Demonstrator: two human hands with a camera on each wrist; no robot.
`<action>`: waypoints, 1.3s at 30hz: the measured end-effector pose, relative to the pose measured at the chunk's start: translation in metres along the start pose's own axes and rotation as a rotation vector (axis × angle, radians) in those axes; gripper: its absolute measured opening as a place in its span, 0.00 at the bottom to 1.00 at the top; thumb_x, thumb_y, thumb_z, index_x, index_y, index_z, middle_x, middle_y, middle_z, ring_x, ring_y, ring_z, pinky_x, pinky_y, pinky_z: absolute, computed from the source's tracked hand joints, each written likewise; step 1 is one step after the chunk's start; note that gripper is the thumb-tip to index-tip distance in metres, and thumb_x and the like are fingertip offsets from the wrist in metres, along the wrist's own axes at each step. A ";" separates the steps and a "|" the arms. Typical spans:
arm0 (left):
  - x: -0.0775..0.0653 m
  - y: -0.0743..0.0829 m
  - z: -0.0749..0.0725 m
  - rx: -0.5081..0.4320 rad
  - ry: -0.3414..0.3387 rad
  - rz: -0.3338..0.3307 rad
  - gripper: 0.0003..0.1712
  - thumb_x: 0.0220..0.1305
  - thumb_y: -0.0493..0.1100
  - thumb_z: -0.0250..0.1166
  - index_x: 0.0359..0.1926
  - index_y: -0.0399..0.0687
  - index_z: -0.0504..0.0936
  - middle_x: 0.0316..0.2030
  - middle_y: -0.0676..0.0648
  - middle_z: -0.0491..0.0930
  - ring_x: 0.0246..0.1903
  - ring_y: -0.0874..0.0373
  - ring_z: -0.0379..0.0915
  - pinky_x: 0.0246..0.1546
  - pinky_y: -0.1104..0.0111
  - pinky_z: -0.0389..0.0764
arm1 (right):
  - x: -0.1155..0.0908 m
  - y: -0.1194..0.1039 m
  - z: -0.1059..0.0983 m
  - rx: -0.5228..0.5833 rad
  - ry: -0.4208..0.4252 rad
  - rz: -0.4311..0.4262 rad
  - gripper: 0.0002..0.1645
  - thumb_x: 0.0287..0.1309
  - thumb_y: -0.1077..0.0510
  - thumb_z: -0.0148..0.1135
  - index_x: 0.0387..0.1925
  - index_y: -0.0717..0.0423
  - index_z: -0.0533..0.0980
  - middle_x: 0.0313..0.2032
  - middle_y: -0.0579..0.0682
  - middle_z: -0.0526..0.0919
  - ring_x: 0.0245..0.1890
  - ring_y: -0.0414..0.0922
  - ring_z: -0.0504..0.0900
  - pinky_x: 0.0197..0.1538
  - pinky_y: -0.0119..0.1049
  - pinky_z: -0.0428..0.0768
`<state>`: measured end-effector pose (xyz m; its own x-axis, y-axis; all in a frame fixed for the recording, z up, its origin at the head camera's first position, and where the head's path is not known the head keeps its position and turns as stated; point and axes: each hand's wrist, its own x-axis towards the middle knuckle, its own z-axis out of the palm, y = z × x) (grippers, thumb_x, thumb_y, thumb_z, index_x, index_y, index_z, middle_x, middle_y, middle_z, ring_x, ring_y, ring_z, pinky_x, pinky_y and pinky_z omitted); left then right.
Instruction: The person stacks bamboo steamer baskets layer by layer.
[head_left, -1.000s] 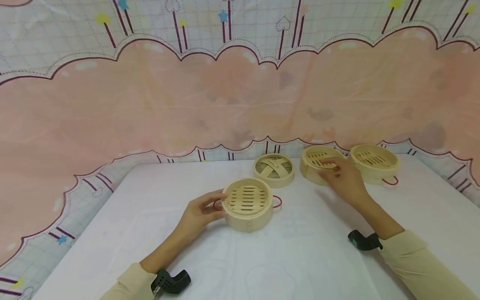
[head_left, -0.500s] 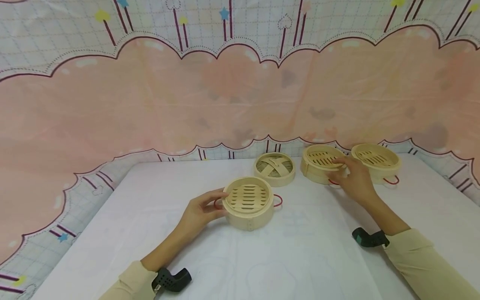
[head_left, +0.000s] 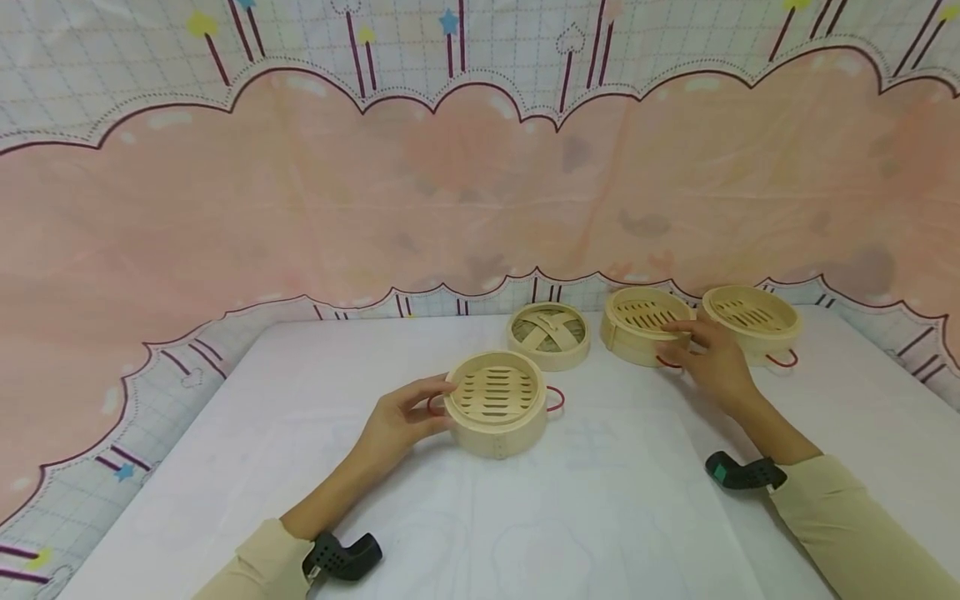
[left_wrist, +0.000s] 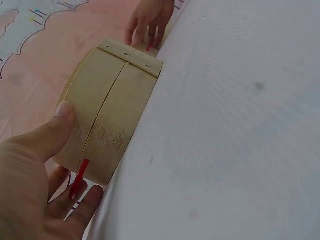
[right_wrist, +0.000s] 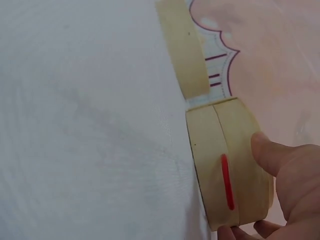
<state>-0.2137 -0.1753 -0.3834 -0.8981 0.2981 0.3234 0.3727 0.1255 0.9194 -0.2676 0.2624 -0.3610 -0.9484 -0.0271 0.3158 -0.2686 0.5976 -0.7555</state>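
Observation:
In the head view, my left hand (head_left: 401, 418) grips the left side of a small bamboo steamer basket (head_left: 497, 404) with a slatted base and red handles. The left wrist view shows the thumb on its wall near the rim and the fingers around a red handle (left_wrist: 80, 179). Farther back on the right, my right hand (head_left: 712, 362) holds a second steamer basket (head_left: 633, 333) by its right side. Its thumb presses near the rim and other fingertips reach the far end in the right wrist view, beside another red handle (right_wrist: 227, 181).
A woven bamboo steamer lid (head_left: 549, 333) sits behind the left-hand basket. A third steamer basket (head_left: 753, 321) stands at the back right, partly behind my right hand. All rest on a white tabletop (head_left: 525, 517) before a patterned cloth backdrop (head_left: 450, 200).
My right hand has shifted rightward from over the second basket's front to its right side, uncovering its red handle. The left hand and its basket stay in place.

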 end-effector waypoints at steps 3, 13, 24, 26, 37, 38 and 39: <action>0.000 0.001 0.000 -0.003 -0.002 0.002 0.26 0.49 0.31 0.73 0.53 0.38 0.79 0.61 0.41 0.71 0.51 0.46 0.74 0.48 0.65 0.78 | 0.000 0.003 0.001 0.045 -0.007 -0.017 0.25 0.62 0.53 0.63 0.55 0.65 0.74 0.70 0.71 0.45 0.70 0.65 0.38 0.64 0.68 0.44; -0.002 0.001 -0.002 -0.031 -0.004 0.021 0.26 0.50 0.29 0.72 0.53 0.35 0.79 0.61 0.39 0.70 0.50 0.46 0.74 0.48 0.65 0.78 | 0.003 0.006 0.007 0.073 -0.004 0.035 0.24 0.63 0.51 0.62 0.53 0.63 0.73 0.71 0.68 0.39 0.67 0.69 0.53 0.60 0.60 0.63; -0.001 0.000 -0.002 -0.033 -0.010 0.002 0.27 0.50 0.30 0.72 0.53 0.37 0.78 0.61 0.40 0.71 0.47 0.48 0.75 0.46 0.67 0.79 | 0.000 -0.001 0.004 0.012 0.023 0.096 0.25 0.60 0.47 0.65 0.51 0.61 0.74 0.71 0.67 0.42 0.64 0.67 0.60 0.60 0.59 0.64; -0.001 0.000 -0.001 -0.038 -0.011 0.000 0.27 0.50 0.30 0.72 0.53 0.36 0.78 0.60 0.40 0.71 0.46 0.48 0.76 0.46 0.67 0.79 | 0.000 -0.002 0.004 0.004 0.026 0.091 0.25 0.60 0.48 0.64 0.51 0.61 0.74 0.71 0.68 0.44 0.64 0.67 0.60 0.60 0.58 0.65; 0.000 0.000 -0.001 -0.010 -0.010 0.007 0.26 0.50 0.30 0.72 0.53 0.38 0.79 0.61 0.42 0.71 0.51 0.48 0.73 0.48 0.64 0.78 | -0.001 -0.014 0.001 -0.045 0.092 0.074 0.26 0.59 0.43 0.64 0.50 0.58 0.75 0.57 0.61 0.72 0.55 0.58 0.70 0.56 0.55 0.71; 0.000 0.001 -0.001 -0.006 -0.008 0.005 0.26 0.50 0.31 0.72 0.53 0.38 0.79 0.61 0.42 0.71 0.52 0.48 0.73 0.49 0.64 0.77 | -0.001 -0.016 0.002 -0.054 0.103 0.064 0.26 0.59 0.44 0.64 0.49 0.58 0.75 0.53 0.59 0.74 0.53 0.55 0.71 0.55 0.54 0.71; -0.001 0.001 -0.001 -0.004 -0.008 0.003 0.26 0.50 0.31 0.72 0.53 0.38 0.79 0.61 0.42 0.71 0.52 0.48 0.73 0.49 0.64 0.77 | 0.000 -0.017 0.002 -0.060 0.115 0.050 0.25 0.59 0.45 0.65 0.49 0.58 0.75 0.50 0.58 0.74 0.50 0.54 0.71 0.55 0.54 0.72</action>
<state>-0.2128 -0.1762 -0.3824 -0.8954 0.3055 0.3240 0.3741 0.1211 0.9195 -0.2632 0.2509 -0.3496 -0.9338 0.0940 0.3451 -0.2077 0.6431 -0.7371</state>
